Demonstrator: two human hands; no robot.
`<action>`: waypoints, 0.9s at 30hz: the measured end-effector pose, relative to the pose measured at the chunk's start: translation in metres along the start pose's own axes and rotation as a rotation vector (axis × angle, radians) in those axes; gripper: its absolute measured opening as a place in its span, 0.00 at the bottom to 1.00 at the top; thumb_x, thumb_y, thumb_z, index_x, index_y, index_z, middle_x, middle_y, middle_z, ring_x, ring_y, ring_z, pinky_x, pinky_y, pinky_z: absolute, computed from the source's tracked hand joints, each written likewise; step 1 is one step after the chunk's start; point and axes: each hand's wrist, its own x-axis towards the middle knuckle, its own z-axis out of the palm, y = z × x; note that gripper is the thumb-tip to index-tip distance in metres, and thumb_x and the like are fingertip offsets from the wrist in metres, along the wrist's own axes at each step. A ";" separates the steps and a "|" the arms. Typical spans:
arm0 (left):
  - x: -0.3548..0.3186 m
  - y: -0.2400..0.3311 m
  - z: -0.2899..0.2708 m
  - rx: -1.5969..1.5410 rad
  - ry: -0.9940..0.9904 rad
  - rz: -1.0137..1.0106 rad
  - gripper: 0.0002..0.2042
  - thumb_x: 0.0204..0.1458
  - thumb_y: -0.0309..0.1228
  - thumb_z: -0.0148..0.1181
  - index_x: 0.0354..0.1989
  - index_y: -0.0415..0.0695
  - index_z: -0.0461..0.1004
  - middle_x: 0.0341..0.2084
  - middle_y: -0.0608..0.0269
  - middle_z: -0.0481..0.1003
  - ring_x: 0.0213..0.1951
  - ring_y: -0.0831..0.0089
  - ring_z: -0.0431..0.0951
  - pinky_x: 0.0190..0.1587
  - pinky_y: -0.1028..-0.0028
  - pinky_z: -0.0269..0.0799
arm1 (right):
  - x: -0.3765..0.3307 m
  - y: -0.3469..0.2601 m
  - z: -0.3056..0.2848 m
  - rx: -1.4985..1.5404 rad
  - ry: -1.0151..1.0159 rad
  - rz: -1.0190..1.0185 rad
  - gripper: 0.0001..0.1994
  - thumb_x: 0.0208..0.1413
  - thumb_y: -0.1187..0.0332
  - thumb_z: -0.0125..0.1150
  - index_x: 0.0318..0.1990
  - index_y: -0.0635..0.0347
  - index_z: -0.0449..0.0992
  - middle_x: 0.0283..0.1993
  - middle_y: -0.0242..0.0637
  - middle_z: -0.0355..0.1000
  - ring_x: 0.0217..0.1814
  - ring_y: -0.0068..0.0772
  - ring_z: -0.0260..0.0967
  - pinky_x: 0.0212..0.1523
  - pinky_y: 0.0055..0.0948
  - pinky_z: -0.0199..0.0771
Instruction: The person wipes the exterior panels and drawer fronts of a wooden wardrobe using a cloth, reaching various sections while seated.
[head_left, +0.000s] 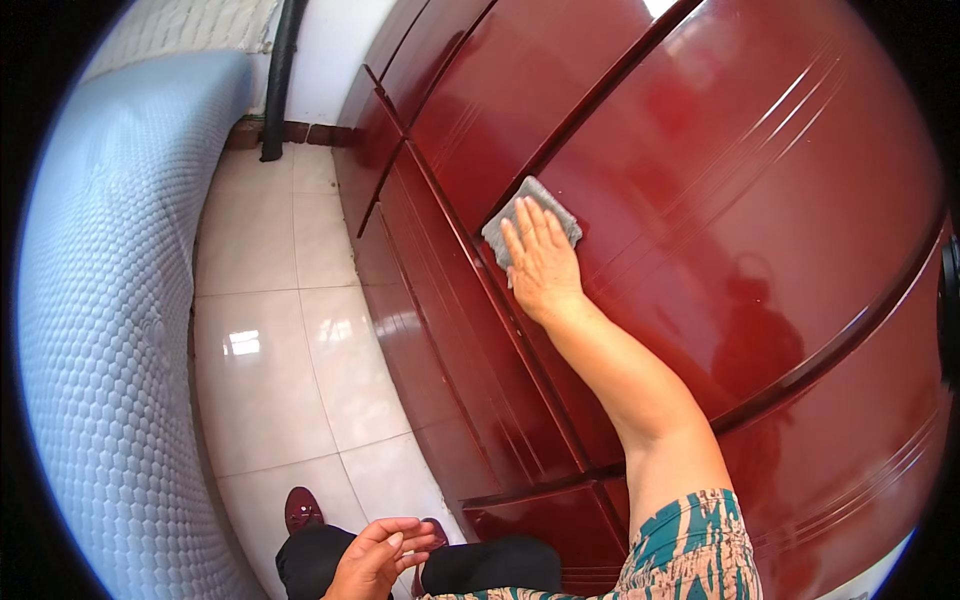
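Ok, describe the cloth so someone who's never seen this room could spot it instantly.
Find the glossy dark-red cabinet filling the view's right side. Against its front, near a dark seam between panels, the right hand lies flat on a grey cloth. Its matte fabric stands out from the shiny red surface around it.

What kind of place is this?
Probably a home bedroom, though no whole bed is visible. Signs: a long blue textured pad, likely a mattress, on the left; glossy dark-red cabinetry, wardrobe-like, on the right; and a pale tiled floor between them.
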 end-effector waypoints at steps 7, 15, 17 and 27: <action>0.003 0.002 -0.001 0.011 -0.013 -0.002 0.14 0.60 0.31 0.45 0.50 0.38 0.65 0.50 0.49 0.69 0.53 0.63 0.70 0.53 0.65 0.66 | -0.020 -0.071 0.026 0.219 -0.050 -0.116 0.27 0.61 0.57 0.40 0.67 0.54 0.51 0.72 0.43 0.37 0.75 0.40 0.28 0.71 0.37 0.26; 0.007 -0.004 -0.001 0.039 -0.036 -0.026 0.14 0.60 0.33 0.46 0.51 0.38 0.65 0.51 0.50 0.69 0.54 0.63 0.69 0.55 0.64 0.64 | -0.105 -0.128 0.038 0.396 -0.078 -0.221 0.27 0.57 0.65 0.42 0.65 0.59 0.53 0.72 0.46 0.37 0.74 0.41 0.31 0.71 0.37 0.27; 0.010 -0.006 0.001 0.062 -0.043 -0.040 0.14 0.60 0.33 0.45 0.50 0.39 0.65 0.51 0.51 0.69 0.53 0.64 0.69 0.55 0.64 0.64 | -0.131 -0.131 0.037 0.434 -0.112 -0.229 0.27 0.56 0.67 0.42 0.65 0.60 0.53 0.72 0.45 0.38 0.74 0.40 0.31 0.71 0.36 0.27; 0.023 -0.021 0.005 0.200 -0.036 0.040 0.14 0.58 0.34 0.48 0.50 0.41 0.67 0.49 0.53 0.70 0.52 0.65 0.70 0.53 0.66 0.65 | -0.282 -0.100 -0.004 0.747 -0.043 0.008 0.25 0.50 0.72 0.45 0.59 0.64 0.61 0.69 0.43 0.48 0.71 0.35 0.44 0.68 0.31 0.40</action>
